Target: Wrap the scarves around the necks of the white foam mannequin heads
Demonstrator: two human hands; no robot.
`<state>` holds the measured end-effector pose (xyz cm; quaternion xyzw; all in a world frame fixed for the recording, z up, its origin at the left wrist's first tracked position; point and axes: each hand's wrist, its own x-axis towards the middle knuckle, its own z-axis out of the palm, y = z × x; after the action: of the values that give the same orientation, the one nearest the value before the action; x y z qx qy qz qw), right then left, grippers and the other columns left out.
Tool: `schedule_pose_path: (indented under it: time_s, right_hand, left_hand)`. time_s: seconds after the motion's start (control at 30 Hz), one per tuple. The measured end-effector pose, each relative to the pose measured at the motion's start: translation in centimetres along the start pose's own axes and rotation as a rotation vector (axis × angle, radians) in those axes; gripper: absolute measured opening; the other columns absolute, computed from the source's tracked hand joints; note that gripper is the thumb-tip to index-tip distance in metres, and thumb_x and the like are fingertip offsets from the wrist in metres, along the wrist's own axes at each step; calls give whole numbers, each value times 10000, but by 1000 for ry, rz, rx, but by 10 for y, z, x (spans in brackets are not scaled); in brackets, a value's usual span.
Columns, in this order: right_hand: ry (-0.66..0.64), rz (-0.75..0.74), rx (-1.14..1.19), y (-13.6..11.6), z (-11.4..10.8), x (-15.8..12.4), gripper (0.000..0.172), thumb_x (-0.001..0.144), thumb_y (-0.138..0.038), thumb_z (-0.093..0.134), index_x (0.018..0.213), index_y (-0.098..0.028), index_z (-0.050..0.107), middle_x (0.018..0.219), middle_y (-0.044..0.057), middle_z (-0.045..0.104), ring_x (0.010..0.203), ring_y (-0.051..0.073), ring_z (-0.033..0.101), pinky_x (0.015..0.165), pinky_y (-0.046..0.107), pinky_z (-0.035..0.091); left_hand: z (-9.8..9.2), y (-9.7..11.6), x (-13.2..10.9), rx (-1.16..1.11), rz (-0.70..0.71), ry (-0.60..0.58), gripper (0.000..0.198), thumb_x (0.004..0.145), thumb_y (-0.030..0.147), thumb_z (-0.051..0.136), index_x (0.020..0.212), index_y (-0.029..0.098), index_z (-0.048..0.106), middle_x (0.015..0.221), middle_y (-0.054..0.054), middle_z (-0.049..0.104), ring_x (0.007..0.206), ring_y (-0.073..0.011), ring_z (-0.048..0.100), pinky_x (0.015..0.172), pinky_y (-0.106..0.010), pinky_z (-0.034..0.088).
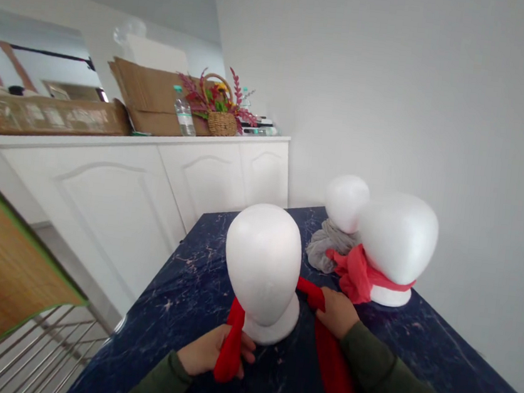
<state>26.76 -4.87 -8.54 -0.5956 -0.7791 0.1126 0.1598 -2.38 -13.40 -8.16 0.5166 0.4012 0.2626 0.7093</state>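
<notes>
A white foam mannequin head (262,259) stands upright on the dark blue marbled table (174,300). A red scarf (334,369) passes behind its neck, with one end out on either side. Left of the neck, my left hand (211,348) is closed around one end of the scarf, its fingers partly hidden by the cloth. On the right, my right hand (336,312) grips the other stretch, and the loose end hangs down onto the table. The part of the scarf behind the head is hidden.
Two more white foam heads stand at the back right, one with a coral scarf (359,277) round its neck, the other with a grey scarf (327,245). A white cabinet (115,198) holds cardboard, a bottle (185,115) and a flower basket (221,124). A metal rack (50,349) is at left.
</notes>
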Motion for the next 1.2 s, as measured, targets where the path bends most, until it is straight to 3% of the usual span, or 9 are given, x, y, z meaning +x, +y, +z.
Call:
schedule_pose_path:
  time_s: [0.1,0.2,0.33,0.53,0.7,0.8,0.93,1.1,1.2]
  right_hand:
    - [-88,11,389,-12,0,-5,227,638,-251,569,823,-121,555,785,84,619,746,225,575,695,339,414]
    - [-218,42,1059,-31,13,-16,399,633,-350,611,948,-122,520,886,71,631,797,219,584,718,351,446]
    - [-120,83,1426,-68,41,-41,534,638,-434,639,1060,-141,494,1012,88,604,912,225,565,806,364,438]
    - [61,-23,1192,-98,45,-63,397,831,-468,382,1027,-167,550,1051,79,563,995,187,499,942,344,337]
    - [25,-220,759,-92,26,-74,363,886,-346,270,939,-197,597,1039,68,535,1041,185,440,963,359,294]
    - [23,-248,574,-90,16,-84,277,841,-340,390,1000,-177,548,1055,84,506,1014,200,441,919,357,329]
    - [132,-171,481,-96,10,-94,523,602,-402,674,1015,-149,476,1006,85,489,871,200,475,776,320,398]
    - [11,-321,409,-105,8,-91,157,627,-179,608,771,-179,548,865,28,522,800,160,479,733,271,376]
    - [48,-335,382,-93,1,-79,159,616,-62,480,707,-175,546,781,13,524,744,133,476,692,243,361]
  left_hand:
    - [17,-1,13,62,39,19,427,602,233,711,989,120,570,908,-125,640,729,-202,636,679,-335,492]
    - [38,-1,24,141,200,129,382,670,238,649,1024,126,558,941,-124,629,823,-223,610,783,-391,465]
    - [65,-1,35,212,389,229,370,692,209,607,1050,132,554,991,-116,613,964,-247,543,863,-387,431]
    - [80,-4,39,179,389,283,444,620,146,646,1056,147,560,1030,-88,612,1018,-248,512,898,-365,411]
    - [77,-10,38,-33,342,264,407,650,113,603,1054,140,564,981,-81,637,945,-234,559,870,-372,421]
    - [73,-16,40,-114,339,261,445,649,90,584,1089,138,539,971,-80,638,919,-232,570,838,-369,437]
    - [71,-20,42,-47,377,379,462,596,45,607,1047,129,558,968,-79,638,899,-229,571,824,-350,444]
    - [66,-13,38,107,463,269,432,581,-8,548,989,123,601,970,-79,642,905,-232,571,808,-319,446]
    - [45,-3,29,162,404,253,458,568,10,562,1010,125,592,961,-63,648,915,-231,570,834,-319,428]
